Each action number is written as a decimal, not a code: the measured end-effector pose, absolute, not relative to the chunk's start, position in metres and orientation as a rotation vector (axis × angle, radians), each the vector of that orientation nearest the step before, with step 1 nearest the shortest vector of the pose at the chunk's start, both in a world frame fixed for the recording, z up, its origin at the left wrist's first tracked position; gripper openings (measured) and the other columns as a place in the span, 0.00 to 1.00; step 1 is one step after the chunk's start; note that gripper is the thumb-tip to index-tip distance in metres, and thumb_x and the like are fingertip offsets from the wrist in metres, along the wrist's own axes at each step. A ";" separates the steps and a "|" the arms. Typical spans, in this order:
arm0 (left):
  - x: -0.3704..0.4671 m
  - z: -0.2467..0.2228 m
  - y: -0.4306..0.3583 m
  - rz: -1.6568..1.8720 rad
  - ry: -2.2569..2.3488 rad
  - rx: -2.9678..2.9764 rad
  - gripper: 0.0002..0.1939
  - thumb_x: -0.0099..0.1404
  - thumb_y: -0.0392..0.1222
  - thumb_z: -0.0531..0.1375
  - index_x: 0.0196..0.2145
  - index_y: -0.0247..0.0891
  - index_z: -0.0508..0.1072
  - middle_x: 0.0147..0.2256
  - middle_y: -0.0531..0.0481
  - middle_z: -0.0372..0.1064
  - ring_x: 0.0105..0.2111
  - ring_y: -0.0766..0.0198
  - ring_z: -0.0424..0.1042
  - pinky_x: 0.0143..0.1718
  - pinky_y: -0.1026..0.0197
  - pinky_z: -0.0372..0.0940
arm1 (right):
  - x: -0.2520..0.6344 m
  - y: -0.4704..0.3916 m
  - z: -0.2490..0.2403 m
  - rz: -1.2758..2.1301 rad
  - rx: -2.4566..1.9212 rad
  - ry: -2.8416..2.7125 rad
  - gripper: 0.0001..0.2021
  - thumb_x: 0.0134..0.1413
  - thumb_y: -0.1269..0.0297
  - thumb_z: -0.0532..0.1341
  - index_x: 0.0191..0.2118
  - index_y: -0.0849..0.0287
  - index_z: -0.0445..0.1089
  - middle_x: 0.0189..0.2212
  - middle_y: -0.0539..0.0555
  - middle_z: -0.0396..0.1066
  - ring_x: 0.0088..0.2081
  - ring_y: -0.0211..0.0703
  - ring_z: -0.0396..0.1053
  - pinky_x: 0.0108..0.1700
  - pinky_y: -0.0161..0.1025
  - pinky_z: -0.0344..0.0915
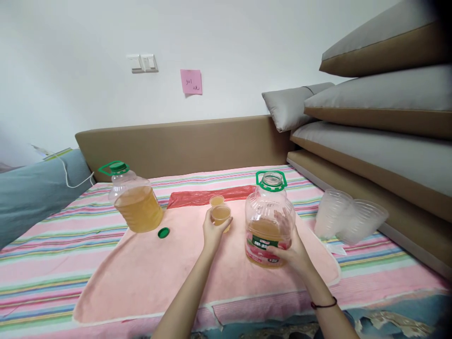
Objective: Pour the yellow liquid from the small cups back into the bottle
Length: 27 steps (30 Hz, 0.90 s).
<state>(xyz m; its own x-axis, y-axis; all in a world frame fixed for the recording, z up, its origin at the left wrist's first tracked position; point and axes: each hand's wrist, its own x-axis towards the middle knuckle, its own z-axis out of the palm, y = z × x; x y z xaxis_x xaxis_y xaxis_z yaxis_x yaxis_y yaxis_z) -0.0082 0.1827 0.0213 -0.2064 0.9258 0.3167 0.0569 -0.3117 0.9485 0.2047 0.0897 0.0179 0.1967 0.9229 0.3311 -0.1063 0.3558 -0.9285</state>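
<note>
My left hand [214,231] is wrapped round a clear plastic cup [221,214] of yellowish liquid. Just behind it stands a second filled cup [216,201]. My right hand [291,242] grips the lower right side of a big clear plastic jug [270,226] with a red and green label, a green handle ring and an uncapped mouth. Yellow liquid fills about its lower half. A loose green cap [163,232] lies on the pink cloth [151,278], left of my left hand. Another jug [138,205], capped in green and partly full, stands at the left.
Two nested stacks of clear plastic cups [348,216] lie at the right in a bag. A red plastic sheet [197,197] stretches behind the filled cups. Large cushions [381,136] are piled at the right, and a brown backrest [183,146] runs along the wall.
</note>
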 end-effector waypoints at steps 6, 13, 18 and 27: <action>-0.010 0.063 0.151 1.552 1.120 1.374 0.29 0.45 0.42 0.73 0.45 0.39 0.71 0.45 0.44 0.75 0.46 0.54 0.75 0.47 0.54 0.67 | 0.197 0.085 0.017 0.847 -0.961 -1.115 0.57 0.28 0.57 0.79 0.66 0.52 0.50 0.61 0.62 0.63 0.62 0.61 0.63 0.63 0.54 0.63; -0.013 0.119 0.121 1.450 1.063 1.438 0.30 0.44 0.42 0.73 0.45 0.38 0.72 0.47 0.42 0.76 0.49 0.52 0.74 0.50 0.53 0.66 | 0.207 0.094 0.010 0.831 -0.960 -1.131 0.58 0.30 0.53 0.78 0.67 0.53 0.49 0.63 0.63 0.60 0.65 0.61 0.59 0.66 0.56 0.57; -0.007 0.156 0.118 1.375 0.984 1.500 0.27 0.46 0.44 0.73 0.44 0.38 0.73 0.44 0.43 0.77 0.47 0.51 0.75 0.49 0.52 0.67 | 0.204 0.093 0.007 0.768 -0.975 -1.183 0.56 0.36 0.54 0.76 0.69 0.51 0.45 0.67 0.62 0.54 0.68 0.58 0.53 0.68 0.55 0.53; 0.008 0.194 0.129 1.339 0.919 1.512 0.26 0.45 0.44 0.74 0.43 0.38 0.75 0.44 0.42 0.78 0.47 0.51 0.76 0.50 0.52 0.68 | 0.203 0.094 0.009 0.822 -0.969 -1.141 0.61 0.32 0.54 0.78 0.70 0.52 0.44 0.67 0.62 0.53 0.69 0.60 0.49 0.69 0.56 0.49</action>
<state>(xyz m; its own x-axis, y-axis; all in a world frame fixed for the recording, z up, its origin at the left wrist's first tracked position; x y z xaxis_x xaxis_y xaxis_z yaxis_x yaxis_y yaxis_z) 0.0079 0.1291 0.1944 0.1410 0.9338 0.3289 -0.0283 -0.3283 0.9442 0.2032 0.0940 0.0094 0.2294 0.9077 0.3513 -0.0456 0.3706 -0.9277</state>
